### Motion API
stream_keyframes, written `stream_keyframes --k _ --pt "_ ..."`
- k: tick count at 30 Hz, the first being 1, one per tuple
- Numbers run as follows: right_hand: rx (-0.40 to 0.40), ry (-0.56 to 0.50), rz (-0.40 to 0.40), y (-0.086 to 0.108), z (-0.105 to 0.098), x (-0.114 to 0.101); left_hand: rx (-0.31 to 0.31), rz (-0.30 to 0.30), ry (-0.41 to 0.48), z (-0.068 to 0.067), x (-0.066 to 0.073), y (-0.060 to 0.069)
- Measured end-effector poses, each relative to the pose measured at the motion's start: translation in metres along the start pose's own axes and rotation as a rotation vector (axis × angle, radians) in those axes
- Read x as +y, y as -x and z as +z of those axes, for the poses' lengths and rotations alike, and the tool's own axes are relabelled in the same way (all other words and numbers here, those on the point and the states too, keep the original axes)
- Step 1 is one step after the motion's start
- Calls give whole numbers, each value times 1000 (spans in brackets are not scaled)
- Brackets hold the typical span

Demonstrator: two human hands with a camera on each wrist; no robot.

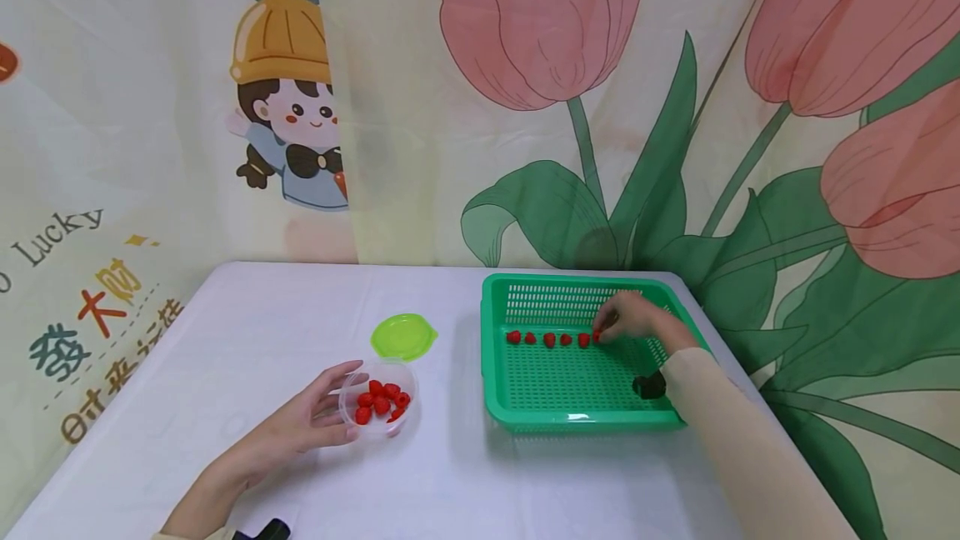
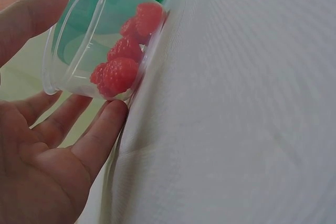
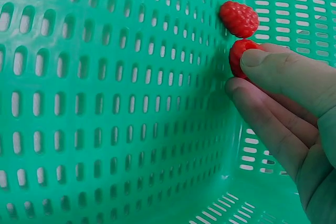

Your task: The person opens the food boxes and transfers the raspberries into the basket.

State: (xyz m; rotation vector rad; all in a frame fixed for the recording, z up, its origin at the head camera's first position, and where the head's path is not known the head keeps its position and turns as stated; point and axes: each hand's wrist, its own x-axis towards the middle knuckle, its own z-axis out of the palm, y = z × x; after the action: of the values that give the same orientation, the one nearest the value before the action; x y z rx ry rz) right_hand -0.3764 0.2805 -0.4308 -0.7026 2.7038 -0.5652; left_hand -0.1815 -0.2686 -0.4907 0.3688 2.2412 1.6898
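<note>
- Behind your table point(image 1: 420, 494) hangs a tulip-printed backdrop point(image 1: 405, 107).
- Your green basket point(image 1: 555, 382) sits toward the table's right side.
- Your right sleeve point(image 1: 750, 440) crosses the basket's near right corner, hiding part of it.
- Your left hand point(image 1: 315, 411) is spread partway, thumb and fingers around the cup's side.
- Your right hand point(image 1: 633, 315) is nearly closed, pinching one raspberry above the basket floor.
- The clear cup point(image 2: 115, 9) stands upright, left of the basket, with several raspberries point(image 1: 381, 405) inside.
- A lime-green lid point(image 1: 405, 337) lies just beyond the cup.
- A black device point(image 1: 648, 387) at your right wrist covers some basket floor.
- Five raspberries point(image 1: 550, 340) form a row in the basket; your pinched raspberry point(image 3: 237, 59) is at its right end.
</note>
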Motion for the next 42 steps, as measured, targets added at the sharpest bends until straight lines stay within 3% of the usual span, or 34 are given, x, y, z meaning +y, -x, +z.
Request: stream_keyframes --k 9,20,31,37,42 --pt "1 11 -21 1 1 -1 -2 -18 6 1 2 -1" --pt "-6 27 11 0 0 -1 7 4 -12 1 1 -3" --pt "-26 16 18 2 -2 -1 2 -22 2 1 0 -2" --pt "0 28 -21 8 -12 -12 2 -27 6 0 -1 -1" --pt "53 18 -96 12 -21 -37 6 -25 7 0 0 0"
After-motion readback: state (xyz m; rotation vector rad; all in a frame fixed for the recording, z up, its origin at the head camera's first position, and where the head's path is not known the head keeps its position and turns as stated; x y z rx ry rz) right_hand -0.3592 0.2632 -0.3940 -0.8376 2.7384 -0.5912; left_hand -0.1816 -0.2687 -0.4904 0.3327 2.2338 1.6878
